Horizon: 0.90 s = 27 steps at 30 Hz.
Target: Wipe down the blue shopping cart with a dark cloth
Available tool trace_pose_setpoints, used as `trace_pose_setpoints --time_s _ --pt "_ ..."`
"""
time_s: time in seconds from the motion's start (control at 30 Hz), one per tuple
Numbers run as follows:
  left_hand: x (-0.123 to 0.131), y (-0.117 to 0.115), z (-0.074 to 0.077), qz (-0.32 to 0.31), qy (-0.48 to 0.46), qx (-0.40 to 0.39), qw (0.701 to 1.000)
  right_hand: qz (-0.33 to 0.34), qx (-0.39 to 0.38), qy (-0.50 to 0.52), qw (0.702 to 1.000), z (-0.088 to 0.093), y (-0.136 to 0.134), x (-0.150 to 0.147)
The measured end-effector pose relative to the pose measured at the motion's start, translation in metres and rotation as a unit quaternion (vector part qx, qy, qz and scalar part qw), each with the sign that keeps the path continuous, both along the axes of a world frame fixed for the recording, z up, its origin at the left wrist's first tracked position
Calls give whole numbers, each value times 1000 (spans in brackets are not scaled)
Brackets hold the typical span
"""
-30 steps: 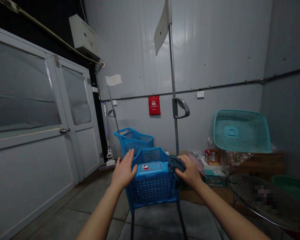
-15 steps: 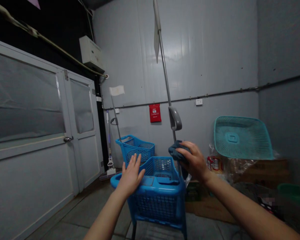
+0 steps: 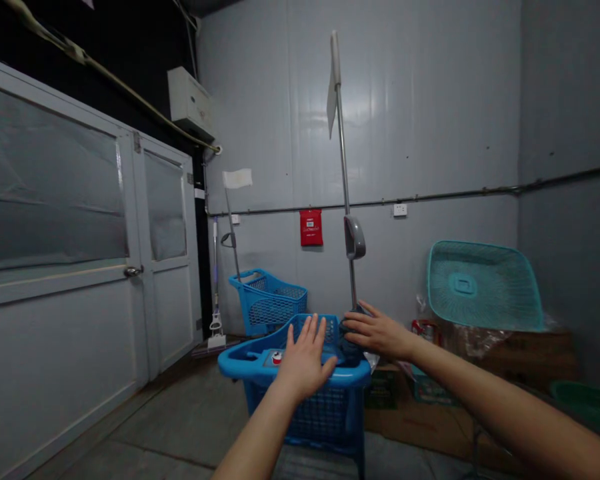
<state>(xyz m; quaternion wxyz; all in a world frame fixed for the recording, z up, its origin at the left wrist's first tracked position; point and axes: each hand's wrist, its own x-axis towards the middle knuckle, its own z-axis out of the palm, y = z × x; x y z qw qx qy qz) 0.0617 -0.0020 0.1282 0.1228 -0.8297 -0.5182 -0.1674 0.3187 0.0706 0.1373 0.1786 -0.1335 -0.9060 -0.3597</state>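
Note:
A blue plastic basket cart (image 3: 250, 365) stands in front of me with a metal pole (image 3: 344, 180) rising from its far side, a grey handle (image 3: 355, 238) on the pole and a white flag at its top. My left hand (image 3: 305, 360) lies flat, fingers spread, on the cart's near rim. My right hand (image 3: 373, 330) presses a dark cloth (image 3: 349, 347) against the foot of the pole at the cart's right rim. A red and white round mark (image 3: 277, 358) shows on the cart's lid.
A second blue cart (image 3: 270, 303) with its own pole and flag stands by the back wall. Grey double doors (image 3: 80, 267) fill the left. At the right are a turquoise tray (image 3: 483, 285) on cardboard boxes (image 3: 530, 347) and a green tub (image 3: 587, 400).
My right hand came down with the cloth from beside the pole's handle to the cart's rim. My left hand moved right onto the near rim. The cart turned.

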Motion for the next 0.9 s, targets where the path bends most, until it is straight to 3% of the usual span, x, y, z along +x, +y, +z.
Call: trace_pose_setpoints --time_s 0.17,0.27,0.37,0.53,0.63,0.7,0.77,0.9 --pt "7 3 3 12 11 -11 1000 -31 50 72 996 71 14 -11" --pt "9 2 4 22 15 -16 1000 -32 32 151 988 93 20 -17" --pt "7 1 4 24 13 -5 1000 5 -27 225 974 74 20 -21" --pt "-1 4 -1 9 9 14 1000 67 -160 263 949 -6 6 -29" --pt "-8 7 -2 7 8 19 1000 65 -243 277 928 -39 -6 -30" --pt "-13 8 -2 5 9 24 1000 48 -289 302 907 -44 -12 -27" --pt "-19 8 -2 1 10 31 999 25 -315 345 884 -37 -18 -22" --pt "-30 8 -5 -13 9 53 998 5 -280 446 850 -19 -31 -17"
